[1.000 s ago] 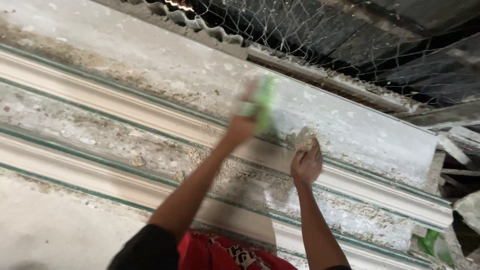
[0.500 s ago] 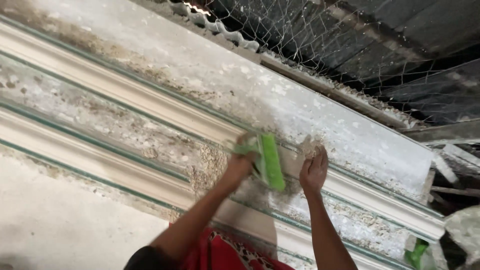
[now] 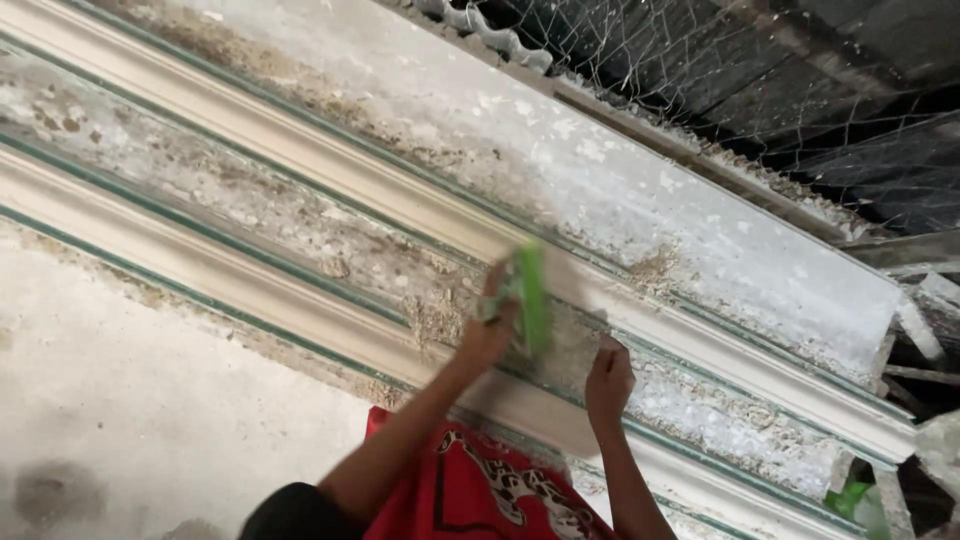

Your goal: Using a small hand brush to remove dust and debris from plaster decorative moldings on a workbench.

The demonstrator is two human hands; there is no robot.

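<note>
My left hand (image 3: 490,335) is shut on a green hand tool (image 3: 530,300), blurred by motion, and presses it against the flat, flaking band of a white wall moulding (image 3: 300,215) with thin green lines. My right hand (image 3: 608,378) rests on the same band just to the right of the tool, fingers curled against the plaster. I cannot tell whether it holds anything. Rough brownish patches of bare plaster (image 3: 435,318) lie beside the tool.
A red patterned cloth (image 3: 470,490) hangs between my arms at the bottom. Above the moulding run a corrugated roof edge (image 3: 500,40) and wire netting (image 3: 760,70) against dark boards. A green object (image 3: 850,497) sits at the moulding's broken right end.
My left hand has swept the green tool down and to the left along the band. My right hand has stayed close beside it on the moulding. The view has shifted slightly.
</note>
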